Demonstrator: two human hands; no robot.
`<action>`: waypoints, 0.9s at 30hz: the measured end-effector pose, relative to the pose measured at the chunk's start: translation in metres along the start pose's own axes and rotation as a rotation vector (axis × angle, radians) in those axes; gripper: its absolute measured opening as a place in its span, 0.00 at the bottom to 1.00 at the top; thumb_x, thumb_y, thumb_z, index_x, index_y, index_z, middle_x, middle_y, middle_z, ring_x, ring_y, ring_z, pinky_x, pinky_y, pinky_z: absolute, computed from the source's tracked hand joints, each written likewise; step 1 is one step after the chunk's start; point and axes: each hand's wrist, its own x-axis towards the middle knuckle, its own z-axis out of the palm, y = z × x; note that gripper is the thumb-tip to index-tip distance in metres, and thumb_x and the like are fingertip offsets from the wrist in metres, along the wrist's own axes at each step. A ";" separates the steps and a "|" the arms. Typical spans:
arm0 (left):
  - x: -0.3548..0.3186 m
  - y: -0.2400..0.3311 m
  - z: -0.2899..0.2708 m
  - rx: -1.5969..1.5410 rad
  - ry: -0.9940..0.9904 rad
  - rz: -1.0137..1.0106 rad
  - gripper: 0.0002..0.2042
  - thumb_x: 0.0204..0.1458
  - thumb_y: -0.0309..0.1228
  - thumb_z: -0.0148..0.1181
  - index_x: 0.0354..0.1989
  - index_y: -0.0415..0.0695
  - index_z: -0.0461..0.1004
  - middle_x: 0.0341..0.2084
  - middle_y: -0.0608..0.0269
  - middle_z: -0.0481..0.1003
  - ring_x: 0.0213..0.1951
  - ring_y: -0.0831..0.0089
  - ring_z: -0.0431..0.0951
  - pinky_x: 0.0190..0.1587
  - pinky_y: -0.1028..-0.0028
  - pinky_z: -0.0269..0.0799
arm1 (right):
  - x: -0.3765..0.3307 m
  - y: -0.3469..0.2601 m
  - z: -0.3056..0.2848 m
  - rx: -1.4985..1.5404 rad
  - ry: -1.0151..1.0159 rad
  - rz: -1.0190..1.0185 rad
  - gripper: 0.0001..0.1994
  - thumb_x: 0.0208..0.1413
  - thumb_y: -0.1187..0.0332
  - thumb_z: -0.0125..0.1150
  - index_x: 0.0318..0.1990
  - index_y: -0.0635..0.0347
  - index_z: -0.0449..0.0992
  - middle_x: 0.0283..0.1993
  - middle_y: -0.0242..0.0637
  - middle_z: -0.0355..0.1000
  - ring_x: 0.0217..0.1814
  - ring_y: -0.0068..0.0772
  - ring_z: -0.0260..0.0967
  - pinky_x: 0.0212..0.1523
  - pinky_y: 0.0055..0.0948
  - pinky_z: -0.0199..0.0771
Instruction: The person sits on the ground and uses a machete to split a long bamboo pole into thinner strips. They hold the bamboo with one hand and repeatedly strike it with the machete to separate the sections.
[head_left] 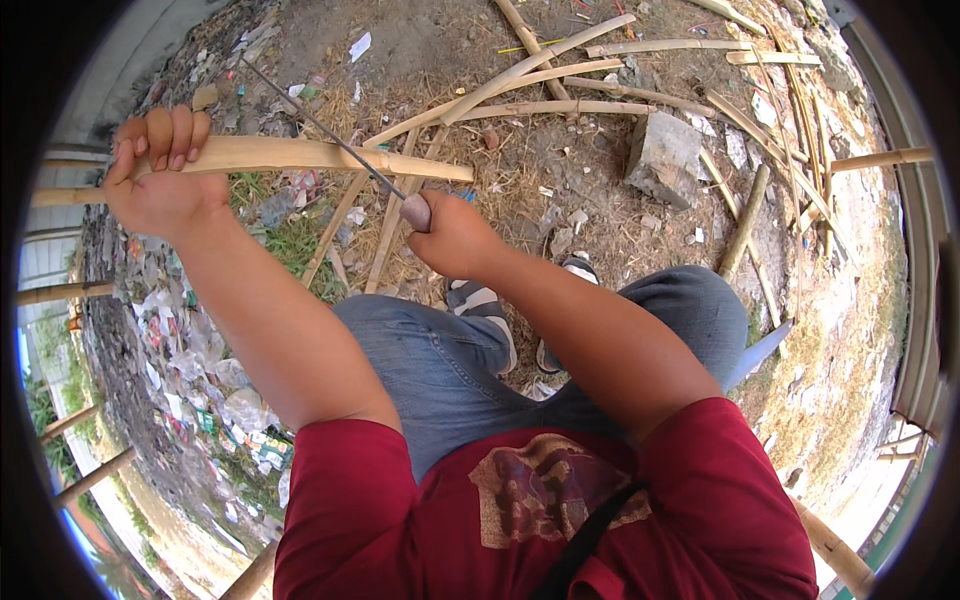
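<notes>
"Bamboo first: how many pieces do we hold?"

"One, a pale strip (pixel 280 153). Our left hand (pixel 160 197) wraps its fingers and thumb around the left end. Our right hand (pixel 456 235) is closed around one rounded handle (pixel 416 212) with a single thin, dark blade (pixel 385 180), which crosses over the strip; whether the two touch, we cannot tell."

"And around us?"

"One concrete block (pixel 660 160), two shoes (pixel 483 303), and more than ten other bamboo pieces (pixel 540 66), overlapping too much for us to count exactly."

"Can we read any labels?"

"Our dark red shirt (pixel 350 510) bears one printed picture panel (pixel 550 490). Print on the scattered litter (pixel 245 410) is too small for us."

"Edges and room?"

"The strip's right end juts past the blade, just above our right hand, well apart from the block. Dirt and dry straw (pixel 540 195) lie between. Our jeans (pixel 420 370) are below, and the blade's tip reaches beyond the strip's far edge."
</notes>
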 end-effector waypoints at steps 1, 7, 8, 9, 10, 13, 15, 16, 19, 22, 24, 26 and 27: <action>0.000 -0.001 0.000 0.020 0.031 0.008 0.07 0.45 0.35 0.49 0.21 0.49 0.60 0.13 0.71 0.52 0.17 0.79 0.50 0.23 0.76 0.47 | 0.002 0.028 0.006 -0.014 0.013 0.031 0.16 0.46 0.68 0.61 0.42 0.66 0.73 0.36 0.56 0.76 0.42 0.59 0.75 0.44 0.46 0.74; 0.000 0.006 -0.027 0.062 0.205 0.042 0.08 0.45 0.35 0.49 0.20 0.50 0.59 0.12 0.71 0.51 0.16 0.78 0.49 0.22 0.76 0.46 | 0.005 0.059 0.021 -0.028 -0.083 0.164 0.15 0.49 0.68 0.59 0.44 0.65 0.74 0.40 0.59 0.76 0.47 0.61 0.74 0.49 0.49 0.73; 0.001 0.008 -0.034 0.035 0.198 0.032 0.08 0.45 0.35 0.49 0.20 0.50 0.59 0.12 0.71 0.51 0.16 0.78 0.49 0.22 0.76 0.46 | 0.009 0.053 0.015 -0.050 -0.084 0.147 0.15 0.49 0.68 0.59 0.44 0.65 0.74 0.40 0.59 0.76 0.46 0.61 0.74 0.49 0.49 0.73; 0.004 0.009 -0.039 0.008 0.190 0.023 0.08 0.45 0.35 0.49 0.20 0.50 0.59 0.13 0.71 0.51 0.17 0.78 0.49 0.22 0.76 0.46 | 0.010 0.045 0.014 -0.070 -0.067 0.137 0.15 0.48 0.68 0.60 0.43 0.64 0.74 0.39 0.58 0.76 0.45 0.60 0.75 0.47 0.49 0.73; 0.008 0.009 -0.043 -0.005 0.161 0.020 0.08 0.45 0.35 0.50 0.20 0.50 0.59 0.13 0.71 0.51 0.17 0.78 0.49 0.22 0.76 0.46 | 0.008 0.036 0.013 -0.089 -0.049 0.127 0.15 0.48 0.68 0.60 0.43 0.64 0.74 0.37 0.57 0.76 0.44 0.60 0.75 0.46 0.49 0.74; 0.002 0.007 -0.041 -0.010 0.122 -0.001 0.08 0.45 0.35 0.50 0.20 0.50 0.59 0.13 0.70 0.51 0.17 0.78 0.49 0.22 0.76 0.46 | -0.002 -0.009 0.004 -0.103 -0.070 0.006 0.15 0.47 0.68 0.61 0.43 0.64 0.73 0.36 0.58 0.76 0.43 0.60 0.75 0.44 0.49 0.74; 0.002 0.002 -0.017 0.032 0.107 0.011 0.08 0.44 0.35 0.50 0.20 0.49 0.59 0.13 0.70 0.51 0.17 0.78 0.49 0.22 0.76 0.47 | -0.002 -0.016 0.001 -0.088 -0.066 -0.048 0.15 0.48 0.68 0.61 0.43 0.65 0.73 0.36 0.59 0.75 0.42 0.61 0.75 0.44 0.50 0.74; 0.002 0.001 -0.013 0.034 0.091 0.007 0.08 0.44 0.35 0.50 0.20 0.49 0.59 0.13 0.70 0.51 0.17 0.78 0.49 0.23 0.76 0.47 | 0.000 -0.013 0.002 -0.073 -0.052 -0.040 0.15 0.48 0.69 0.61 0.43 0.66 0.73 0.36 0.60 0.75 0.42 0.62 0.74 0.44 0.50 0.74; 0.003 0.000 -0.007 0.033 0.062 -0.001 0.07 0.44 0.34 0.50 0.20 0.49 0.59 0.13 0.70 0.51 0.17 0.78 0.50 0.23 0.76 0.47 | 0.007 0.056 0.010 -0.132 0.023 0.051 0.14 0.50 0.69 0.59 0.43 0.68 0.73 0.36 0.60 0.75 0.43 0.63 0.75 0.45 0.51 0.73; 0.004 0.004 -0.010 0.011 0.077 0.022 0.07 0.43 0.34 0.50 0.20 0.49 0.59 0.13 0.70 0.52 0.17 0.78 0.50 0.23 0.76 0.48 | 0.009 0.130 0.004 -0.252 -0.021 0.392 0.17 0.56 0.63 0.57 0.46 0.68 0.75 0.42 0.61 0.76 0.48 0.61 0.75 0.49 0.49 0.74; 0.003 0.002 -0.013 -0.004 0.081 0.014 0.07 0.43 0.34 0.50 0.20 0.49 0.59 0.13 0.70 0.52 0.17 0.78 0.50 0.23 0.76 0.48 | 0.010 0.122 -0.003 -0.271 -0.089 0.457 0.19 0.59 0.60 0.57 0.47 0.69 0.75 0.44 0.61 0.76 0.50 0.61 0.75 0.51 0.48 0.73; 0.003 0.004 -0.013 -0.003 0.054 0.013 0.07 0.43 0.34 0.50 0.20 0.49 0.59 0.13 0.70 0.52 0.17 0.78 0.50 0.23 0.75 0.48 | 0.013 0.101 -0.005 -0.206 -0.112 0.524 0.18 0.57 0.61 0.57 0.46 0.70 0.76 0.44 0.62 0.76 0.50 0.61 0.75 0.51 0.47 0.74; 0.003 0.004 -0.013 -0.005 0.039 0.010 0.08 0.43 0.34 0.50 0.20 0.49 0.59 0.13 0.70 0.52 0.17 0.78 0.50 0.23 0.75 0.48 | 0.013 0.085 -0.003 -0.186 -0.100 0.434 0.18 0.55 0.63 0.58 0.46 0.71 0.75 0.42 0.62 0.76 0.49 0.61 0.75 0.50 0.48 0.74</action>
